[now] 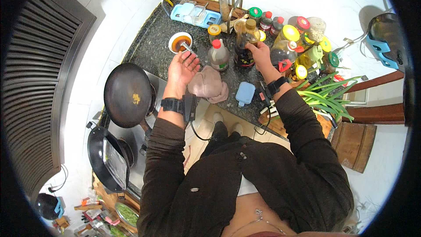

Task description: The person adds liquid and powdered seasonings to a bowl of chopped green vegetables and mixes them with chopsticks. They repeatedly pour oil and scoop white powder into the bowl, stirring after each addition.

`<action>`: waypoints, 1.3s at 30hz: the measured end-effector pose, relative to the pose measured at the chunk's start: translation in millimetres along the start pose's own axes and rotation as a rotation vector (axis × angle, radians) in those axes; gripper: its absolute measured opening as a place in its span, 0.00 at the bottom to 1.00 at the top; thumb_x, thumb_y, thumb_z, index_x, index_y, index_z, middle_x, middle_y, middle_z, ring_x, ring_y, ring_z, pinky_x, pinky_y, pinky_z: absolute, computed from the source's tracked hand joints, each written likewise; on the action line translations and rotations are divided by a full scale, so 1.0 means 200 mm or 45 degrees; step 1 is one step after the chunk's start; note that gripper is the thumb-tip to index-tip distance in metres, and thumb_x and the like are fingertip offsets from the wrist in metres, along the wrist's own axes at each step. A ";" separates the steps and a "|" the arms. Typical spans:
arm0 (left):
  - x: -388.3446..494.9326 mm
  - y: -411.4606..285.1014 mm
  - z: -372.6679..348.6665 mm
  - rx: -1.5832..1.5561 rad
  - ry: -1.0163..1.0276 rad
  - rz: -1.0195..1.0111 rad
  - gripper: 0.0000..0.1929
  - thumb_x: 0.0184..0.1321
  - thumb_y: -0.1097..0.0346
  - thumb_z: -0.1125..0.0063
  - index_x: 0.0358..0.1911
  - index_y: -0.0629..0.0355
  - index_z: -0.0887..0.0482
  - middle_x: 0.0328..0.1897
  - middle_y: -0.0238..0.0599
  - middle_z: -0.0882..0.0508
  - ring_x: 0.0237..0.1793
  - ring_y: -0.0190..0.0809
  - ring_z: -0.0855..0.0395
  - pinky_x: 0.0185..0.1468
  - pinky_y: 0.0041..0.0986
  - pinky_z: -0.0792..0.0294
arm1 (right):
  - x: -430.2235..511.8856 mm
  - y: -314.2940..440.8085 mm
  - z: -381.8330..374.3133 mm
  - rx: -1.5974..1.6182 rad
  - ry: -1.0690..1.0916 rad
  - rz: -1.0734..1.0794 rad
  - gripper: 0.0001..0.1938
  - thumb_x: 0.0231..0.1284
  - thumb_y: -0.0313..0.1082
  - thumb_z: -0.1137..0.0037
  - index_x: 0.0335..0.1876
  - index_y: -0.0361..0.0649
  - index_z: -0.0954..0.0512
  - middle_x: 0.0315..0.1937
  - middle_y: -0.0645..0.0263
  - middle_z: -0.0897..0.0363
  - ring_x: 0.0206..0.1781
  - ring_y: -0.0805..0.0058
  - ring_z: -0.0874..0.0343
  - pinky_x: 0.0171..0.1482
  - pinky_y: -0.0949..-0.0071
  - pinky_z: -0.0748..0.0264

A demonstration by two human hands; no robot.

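Observation:
My right hand [260, 54] grips a dark sauce bottle [245, 44] with a brown cap, standing at the back of the granite counter. Palm up and fingers apart, my left hand [185, 67] is just in front of a white bowl [171, 43] of reddish-brown liquid with a spoon [186, 46] in it. Between the hands stands a plastic bottle with a red cap [218, 54]. A crumpled pinkish cloth [209, 84] lies close to my left hand. A blue plastic lid or small dish [245, 92] rests nearer the counter's front edge.
Jars and bottles, including a jar with a yellow lid [290, 33], crowd the back right. Green onions [324, 97] lie on a wooden board [324, 126]. At left, a dark wok [126, 95] and a black pan [98, 158] sit on the stove. A metal rack [232, 3] stands behind.

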State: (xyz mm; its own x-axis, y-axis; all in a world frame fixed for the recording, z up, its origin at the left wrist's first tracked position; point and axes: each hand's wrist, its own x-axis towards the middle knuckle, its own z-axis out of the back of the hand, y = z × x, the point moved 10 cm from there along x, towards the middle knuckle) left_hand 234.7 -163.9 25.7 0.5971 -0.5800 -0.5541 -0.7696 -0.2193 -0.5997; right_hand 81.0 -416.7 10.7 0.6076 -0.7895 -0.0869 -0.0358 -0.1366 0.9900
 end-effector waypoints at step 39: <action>-0.08 1.09 0.09 1.728 0.491 0.419 0.20 0.52 0.48 0.45 0.34 0.60 0.21 0.26 0.30 0.25 0.25 0.31 0.29 0.26 0.24 0.38 | -0.41 -0.42 0.05 -1.432 0.591 -0.106 0.21 0.43 0.40 0.50 0.45 0.39 0.24 0.40 0.51 0.24 0.44 0.56 0.25 0.47 0.65 0.29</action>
State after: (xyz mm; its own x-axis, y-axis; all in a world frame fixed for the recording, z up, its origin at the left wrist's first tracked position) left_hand 60.9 -188.2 -107.3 0.1737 -0.6758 -0.7163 0.0769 0.7345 -0.6743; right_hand 26.1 -347.3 -66.2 0.8093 -0.4828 -0.3345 0.5839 0.5996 0.5473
